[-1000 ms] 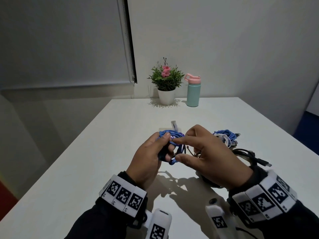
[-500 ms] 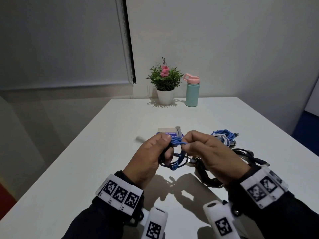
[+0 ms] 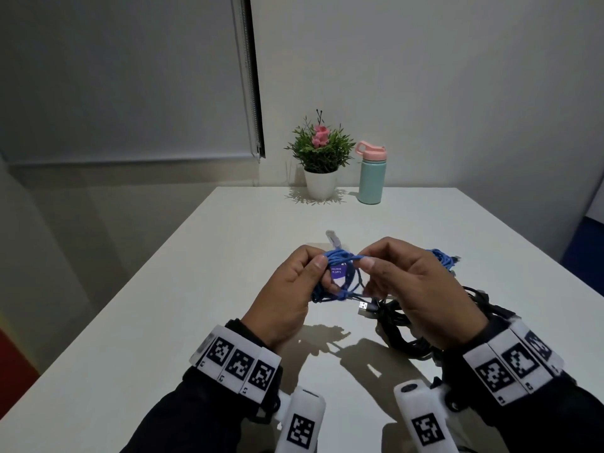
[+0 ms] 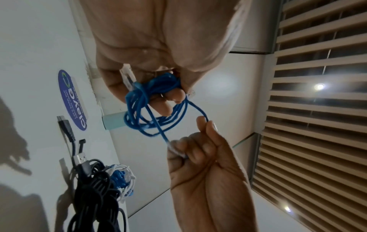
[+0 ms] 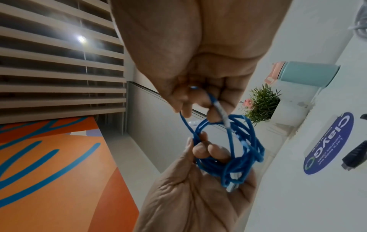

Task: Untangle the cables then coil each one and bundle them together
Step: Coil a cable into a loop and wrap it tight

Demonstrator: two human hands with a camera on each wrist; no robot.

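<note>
Since half a second ago the right hand (image 3: 421, 289) has drawn a strand of the blue cable (image 3: 340, 276) across the top of the coil, and a clear plug now stands up behind the left hand (image 3: 287, 295). The left fingers (image 4: 170, 95) curl round the coiled loops, thumb pressing them from above, one clear plug lying against the index finger. The right fingers (image 5: 184, 108) pinch the loose end of the same cable between thumb and forefinger, with the second clear plug tucked under the other curled fingers. Both hands hold the coil above the middle of the white counter (image 3: 163, 322). Beneath it lies a purple round sticker (image 5: 329, 144) reading "Clayco" in large white letters, with smaller lines too blurred to read. Towards the right edge sits a heap of black cables (image 3: 402, 325) with a silver USB plug (image 3: 362, 305) pointing left, and just beyond it a bundle of blue and white cable (image 4: 121, 180). At the far edge stand a potted plant (image 3: 322, 158) with a pink flower and, beside it, a mint bottle (image 3: 371, 178) with a pink cap. Both wrists wear white bands printed with black square codes.
</note>
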